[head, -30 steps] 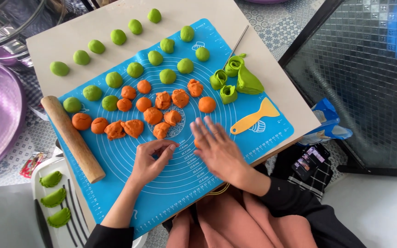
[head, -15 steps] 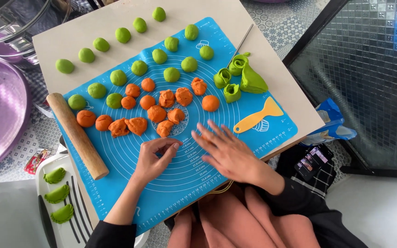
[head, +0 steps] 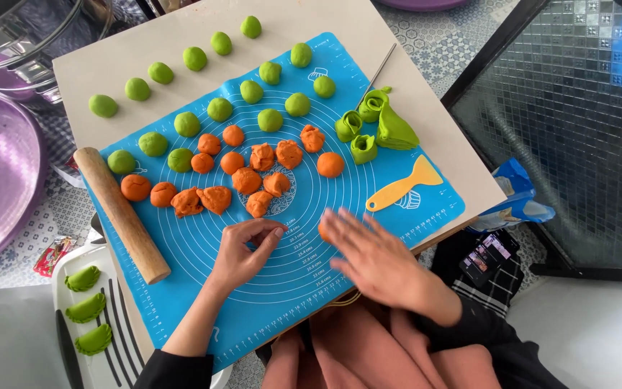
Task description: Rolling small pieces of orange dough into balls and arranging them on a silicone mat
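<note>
Rolling orange dough on the blue mat

Pressing flat, the right hand covers an orange dough piece near the blue mat's front edge, grip spread wide. Just beside it, the left hand rests with curled fingers, pinching nothing. Orange balls and green balls fill the mat's middle; a wooden rolling pin lies along its left edge.

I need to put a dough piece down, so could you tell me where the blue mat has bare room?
The blue mat is bare along its near edge, between the rolling pin and the left hand. The middle, packed with orange dough pieces, is crowded.
</note>
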